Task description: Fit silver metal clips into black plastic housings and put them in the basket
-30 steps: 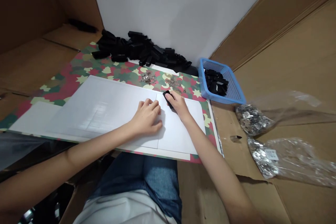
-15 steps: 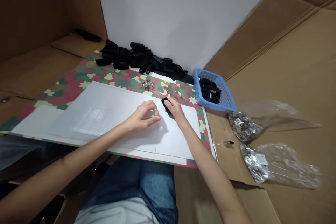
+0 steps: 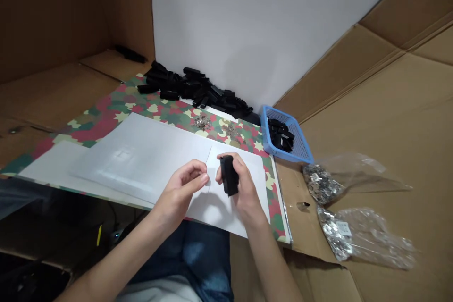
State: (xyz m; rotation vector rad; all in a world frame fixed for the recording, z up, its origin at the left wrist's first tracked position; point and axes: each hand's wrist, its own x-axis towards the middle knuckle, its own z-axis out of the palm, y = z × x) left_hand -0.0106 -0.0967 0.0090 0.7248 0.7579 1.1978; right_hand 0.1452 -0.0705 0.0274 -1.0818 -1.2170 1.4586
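In my right hand (image 3: 245, 191) is a black oblong plastic piece (image 3: 229, 177), held upright above the white sheet with fingers and thumb wrapped round it. My left hand (image 3: 180, 192) is closed in a pinch just to its left, apart from the piece. Whatever lies between the left thumb and fingertips, if anything, is too small to make out. Beneath both hands the white sheet (image 3: 148, 151) covers part of the camouflage-patterned board. Two little heaps of small metal parts (image 3: 203, 122) lie beyond the sheet.
Many similar black pieces (image 3: 198, 87) are piled along the white wall. A blue basket (image 3: 303, 144) with black pieces stands at the right corner. Two clear bags of shiny metal parts (image 3: 323, 184) lie on cardboard at the right. Cardboard walls rise on both sides.
My right hand has drawn nearer to me and turned the black piece upright. The left hand has come slightly closer to my body, its fingers still pinched. The camera view has shifted.
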